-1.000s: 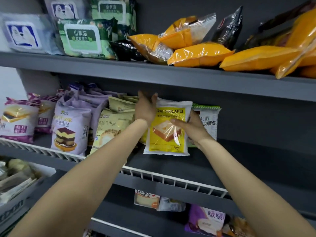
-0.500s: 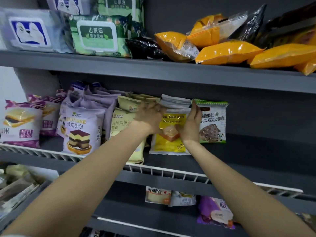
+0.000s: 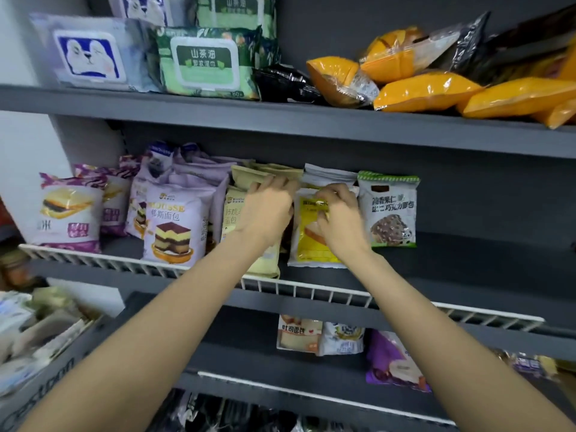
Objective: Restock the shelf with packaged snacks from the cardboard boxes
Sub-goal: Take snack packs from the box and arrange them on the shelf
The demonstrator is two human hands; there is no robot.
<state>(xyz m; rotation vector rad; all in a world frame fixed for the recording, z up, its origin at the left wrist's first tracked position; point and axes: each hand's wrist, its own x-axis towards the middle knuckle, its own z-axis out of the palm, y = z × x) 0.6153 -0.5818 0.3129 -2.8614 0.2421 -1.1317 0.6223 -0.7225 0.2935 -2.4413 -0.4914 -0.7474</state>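
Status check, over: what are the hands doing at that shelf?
Left hand on the beige packs, holding them aside. Right hand pinching the yellow pack, standing on the middle shelf. Nothing blocking; green pack close beside.

Even, soft light; edges bowed, perhaps slightly blurred

1. Yellow-and-white plastic toast packet: upper print covered by right hand.
2. Brown cardboard box: cut off at left edge, contents blurred.
3. Dark wrappers at bottom edge: unreadable.
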